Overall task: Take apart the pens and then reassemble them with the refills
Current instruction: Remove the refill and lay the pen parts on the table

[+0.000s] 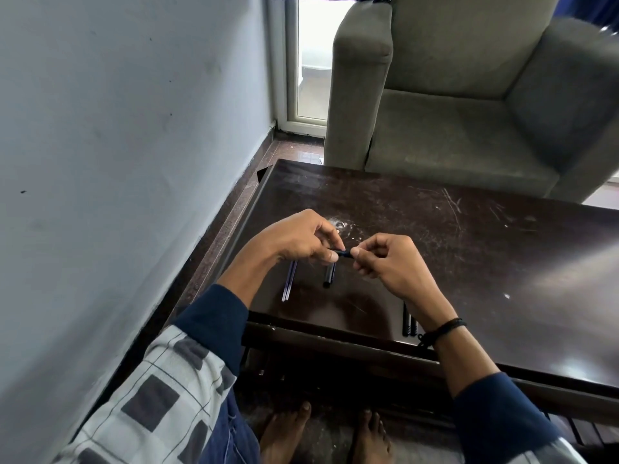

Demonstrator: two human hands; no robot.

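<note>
Dark scratched worktop (469,229), grey armchair (469,112) behind. Left hand (298,241) and right hand (388,262) both pinch a small pen piece (342,252) above the refills (289,283); probably unscrewing, next a careful twist.

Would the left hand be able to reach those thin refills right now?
Likely yes: the refills lie uncovered on the table just beneath the left hand, though it pinches a pen piece.
</note>
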